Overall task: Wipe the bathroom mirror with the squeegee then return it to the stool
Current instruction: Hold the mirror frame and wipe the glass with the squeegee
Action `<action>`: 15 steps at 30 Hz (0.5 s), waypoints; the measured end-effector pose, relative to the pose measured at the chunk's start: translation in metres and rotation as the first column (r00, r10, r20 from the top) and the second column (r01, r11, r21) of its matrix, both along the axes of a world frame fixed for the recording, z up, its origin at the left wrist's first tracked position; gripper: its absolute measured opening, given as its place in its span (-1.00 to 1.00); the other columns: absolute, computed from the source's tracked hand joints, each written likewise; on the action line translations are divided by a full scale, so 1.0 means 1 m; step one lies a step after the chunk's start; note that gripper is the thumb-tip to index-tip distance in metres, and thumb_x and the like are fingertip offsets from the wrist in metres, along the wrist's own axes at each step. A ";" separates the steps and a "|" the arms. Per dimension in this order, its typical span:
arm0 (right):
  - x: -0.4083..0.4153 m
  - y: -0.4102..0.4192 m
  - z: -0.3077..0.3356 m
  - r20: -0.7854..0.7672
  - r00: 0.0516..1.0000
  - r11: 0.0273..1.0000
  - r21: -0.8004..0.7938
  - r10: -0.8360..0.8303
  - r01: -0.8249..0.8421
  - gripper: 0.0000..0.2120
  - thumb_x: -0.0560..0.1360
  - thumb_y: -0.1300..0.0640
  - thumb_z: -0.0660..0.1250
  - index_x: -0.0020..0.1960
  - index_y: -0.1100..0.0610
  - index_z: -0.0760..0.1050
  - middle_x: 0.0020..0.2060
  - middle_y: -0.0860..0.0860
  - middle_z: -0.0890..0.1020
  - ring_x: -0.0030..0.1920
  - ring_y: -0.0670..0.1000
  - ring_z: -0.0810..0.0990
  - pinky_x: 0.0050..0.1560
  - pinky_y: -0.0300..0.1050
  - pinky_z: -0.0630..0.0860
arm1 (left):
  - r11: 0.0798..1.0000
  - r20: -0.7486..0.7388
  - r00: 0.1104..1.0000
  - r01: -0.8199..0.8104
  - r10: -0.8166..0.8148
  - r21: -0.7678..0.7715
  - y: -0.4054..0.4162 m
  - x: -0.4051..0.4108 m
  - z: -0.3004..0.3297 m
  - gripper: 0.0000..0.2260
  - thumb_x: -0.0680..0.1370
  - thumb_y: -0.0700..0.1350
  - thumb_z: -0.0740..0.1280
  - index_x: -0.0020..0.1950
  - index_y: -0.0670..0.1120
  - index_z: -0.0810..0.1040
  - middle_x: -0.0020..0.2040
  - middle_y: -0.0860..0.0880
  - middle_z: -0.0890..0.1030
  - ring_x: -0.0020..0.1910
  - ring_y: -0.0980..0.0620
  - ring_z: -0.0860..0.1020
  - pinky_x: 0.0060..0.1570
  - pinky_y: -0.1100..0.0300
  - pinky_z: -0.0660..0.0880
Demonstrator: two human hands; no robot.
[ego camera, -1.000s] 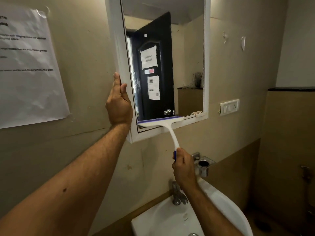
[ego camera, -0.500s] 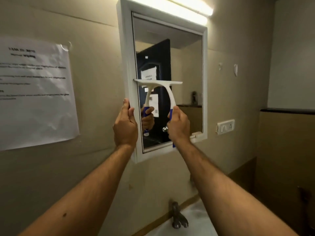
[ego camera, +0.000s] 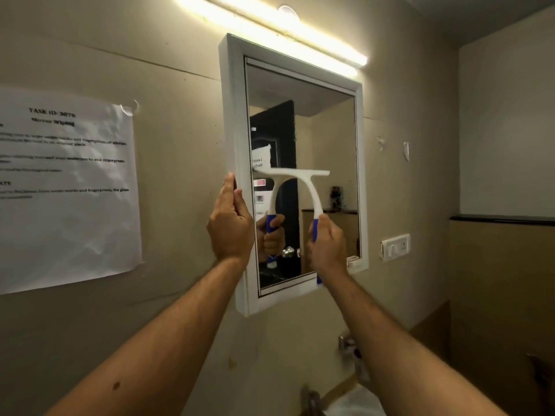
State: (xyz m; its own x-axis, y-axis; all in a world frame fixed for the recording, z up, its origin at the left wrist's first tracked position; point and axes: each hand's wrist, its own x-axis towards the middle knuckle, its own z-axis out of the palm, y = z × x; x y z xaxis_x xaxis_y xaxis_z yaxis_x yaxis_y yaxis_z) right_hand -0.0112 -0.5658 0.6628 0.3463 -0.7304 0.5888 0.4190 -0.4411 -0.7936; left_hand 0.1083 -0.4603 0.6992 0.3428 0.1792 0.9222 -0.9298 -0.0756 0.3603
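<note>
A white-framed bathroom mirror (ego camera: 327, 139) hangs on the beige wall. My right hand (ego camera: 327, 249) grips the blue handle of a white squeegee (ego camera: 303, 175), whose blade lies flat and level against the glass about mid-height on the left half. My left hand (ego camera: 229, 225) clasps the mirror's left frame edge, fingers upright along it. The glass reflects the squeegee, a hand and a dark door with papers on it. The stool is out of view.
A tube light (ego camera: 270, 28) glows above the mirror. A printed sheet (ego camera: 66, 187) is taped to the wall at left. A switch plate (ego camera: 395, 247) sits right of the mirror. Below, a tap (ego camera: 350, 348) and a white basin's edge (ego camera: 354, 406) show.
The squeegee went from the mirror's bottom edge up to mid-height on the glass. My right hand rose with it. The left hand kept its hold on the frame. My view tilted upward.
</note>
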 end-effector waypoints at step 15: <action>0.011 -0.001 0.098 0.010 0.998 0.996 -0.059 -0.064 0.064 -0.60 0.63 -0.15 -0.01 -0.23 0.03 0.38 -0.30 0.09 0.44 -0.29 0.06 0.42 -0.18 0.02 0.40 | 0.997 0.079 0.996 0.040 -0.035 -0.059 -0.016 0.001 0.077 -0.63 0.69 -0.09 0.08 0.51 -0.08 0.26 0.40 -0.10 0.43 0.34 -0.04 0.44 0.25 0.13 0.47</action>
State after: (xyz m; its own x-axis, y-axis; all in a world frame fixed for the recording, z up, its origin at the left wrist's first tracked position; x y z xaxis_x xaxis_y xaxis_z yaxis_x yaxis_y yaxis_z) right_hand 0.0002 -0.5666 0.7612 0.2948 -0.7148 0.6342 0.3952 -0.5131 -0.7619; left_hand 0.1092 -0.4762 0.7766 0.2776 0.2238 0.9342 -0.9570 -0.0204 0.2893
